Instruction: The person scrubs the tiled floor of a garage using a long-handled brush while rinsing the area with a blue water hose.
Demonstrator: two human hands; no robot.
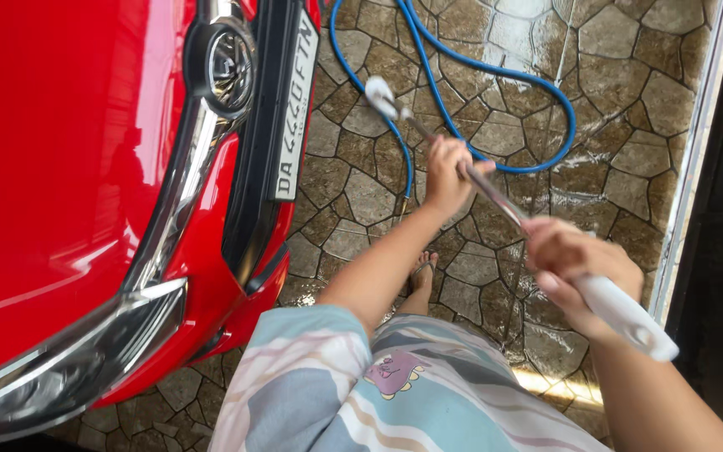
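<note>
A long spray wand (495,188) is slanting across the frame, its slim metal shaft running from a pale nozzle head at the upper left down to a thick white handle at the lower right. The nozzle end is pointing away over the wet stone paving, just beside the front of a red car. A blue hose (462,63) is lying behind the wand, looping in wide curves across the wet paving and passing under the shaft near its middle.

Wet stone paving (621,92), red car (60,167), sunlight
</note>
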